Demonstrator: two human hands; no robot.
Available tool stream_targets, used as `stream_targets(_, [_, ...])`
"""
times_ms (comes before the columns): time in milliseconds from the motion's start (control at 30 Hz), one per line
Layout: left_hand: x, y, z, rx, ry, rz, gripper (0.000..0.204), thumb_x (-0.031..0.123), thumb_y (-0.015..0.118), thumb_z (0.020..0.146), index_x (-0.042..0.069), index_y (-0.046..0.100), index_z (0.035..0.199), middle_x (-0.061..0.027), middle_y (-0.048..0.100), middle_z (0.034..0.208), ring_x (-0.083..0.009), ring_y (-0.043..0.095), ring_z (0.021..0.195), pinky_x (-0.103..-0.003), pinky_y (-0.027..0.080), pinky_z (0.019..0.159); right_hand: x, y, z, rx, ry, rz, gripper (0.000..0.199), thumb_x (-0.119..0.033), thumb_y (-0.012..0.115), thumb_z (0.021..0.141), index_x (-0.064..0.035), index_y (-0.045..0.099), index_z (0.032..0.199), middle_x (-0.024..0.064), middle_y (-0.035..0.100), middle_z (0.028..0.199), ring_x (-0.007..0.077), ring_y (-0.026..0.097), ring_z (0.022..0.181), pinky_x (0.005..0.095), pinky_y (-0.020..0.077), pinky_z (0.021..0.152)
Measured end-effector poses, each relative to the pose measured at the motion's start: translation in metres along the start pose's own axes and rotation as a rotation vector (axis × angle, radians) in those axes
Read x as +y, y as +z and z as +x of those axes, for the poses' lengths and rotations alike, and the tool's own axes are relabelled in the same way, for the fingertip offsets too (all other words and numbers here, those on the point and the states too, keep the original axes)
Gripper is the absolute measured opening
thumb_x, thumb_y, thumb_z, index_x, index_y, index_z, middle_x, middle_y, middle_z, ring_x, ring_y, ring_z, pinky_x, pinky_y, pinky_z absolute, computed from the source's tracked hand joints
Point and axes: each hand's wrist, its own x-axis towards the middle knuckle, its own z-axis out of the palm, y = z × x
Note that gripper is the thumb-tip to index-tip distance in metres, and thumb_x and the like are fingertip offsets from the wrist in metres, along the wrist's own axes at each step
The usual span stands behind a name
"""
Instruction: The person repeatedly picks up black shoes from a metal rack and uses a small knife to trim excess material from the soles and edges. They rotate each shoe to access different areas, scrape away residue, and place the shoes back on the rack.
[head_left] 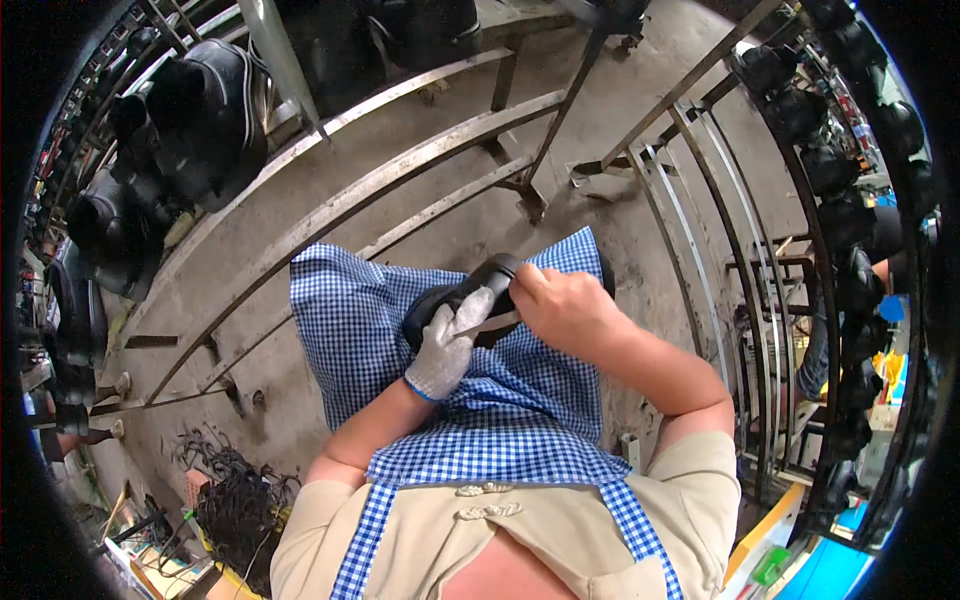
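Observation:
A black shoe (492, 270) lies across my lap on the blue-and-white checked apron (345, 330). My left hand (445, 352), in a whitish knit glove with a blue cuff edge, is closed on the shoe, its fingers pressed over the shiny black upper. My bare right hand (560, 308) is closed beside the shoe's far right end. A thin, flat, light-grey strip (492, 324) runs from the gloved fingers to below my right fist and seems gripped there. Whether it is a blade or trimming, I cannot tell. My right palm is hidden.
Metal rack rails (400, 165) curve ahead of my knees. Black shoes (205, 115) line a rack at the left, and more shoes (855, 290) stand on the right rack. A heap of black strips (235, 495) lies at the lower left, near a green item (771, 565) at lower right.

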Motion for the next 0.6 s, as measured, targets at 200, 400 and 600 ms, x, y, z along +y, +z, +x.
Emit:
stream_targets(200, [0.013, -0.013, -0.003, -0.007, 0.097, 0.306, 0.029, 0.007, 0.053, 0.1, -0.006, 0.055, 0.126, -0.0138, 0.066, 0.12, -0.0188, 0.065, 0.106, -0.03, 0.054, 0.087, 0.007, 0.006, 0.001, 0.206, 0.092, 0.286, 0.026, -0.018, 0.072, 0.074, -0.0062, 0.061, 0.095, 0.0045, 0.055, 0.09, 0.0145, 0.062, 0.065, 0.027, 0.0519, 0.051])
stream_targets(400, [0.041, -0.003, -0.015, 0.004, 0.085, 0.112, 0.038, 0.025, 0.057, 0.1, -0.003, 0.056, 0.127, -0.0086, 0.063, 0.118, -0.0144, 0.063, 0.102, -0.027, 0.052, 0.087, -0.001, 0.029, -0.004, 0.616, 0.428, 0.556, 0.03, -0.004, 0.074, 0.069, -0.0048, 0.059, 0.095, 0.0086, 0.06, 0.093, 0.0225, 0.063, 0.064, 0.0325, 0.0512, 0.054])
stream_targets(600, [0.065, 0.007, -0.016, 0.044, 0.123, -0.084, 0.05, 0.035, 0.057, 0.1, 0.0, 0.049, 0.135, -0.0083, 0.061, 0.121, -0.0134, 0.061, 0.104, -0.026, 0.051, 0.09, -0.024, 0.03, -0.021, 0.394, 0.893, 1.101, 0.009, -0.005, 0.064, 0.087, 0.0003, 0.061, 0.094, 0.0088, 0.062, 0.08, 0.0151, 0.058, 0.063, 0.027, 0.0456, 0.059])
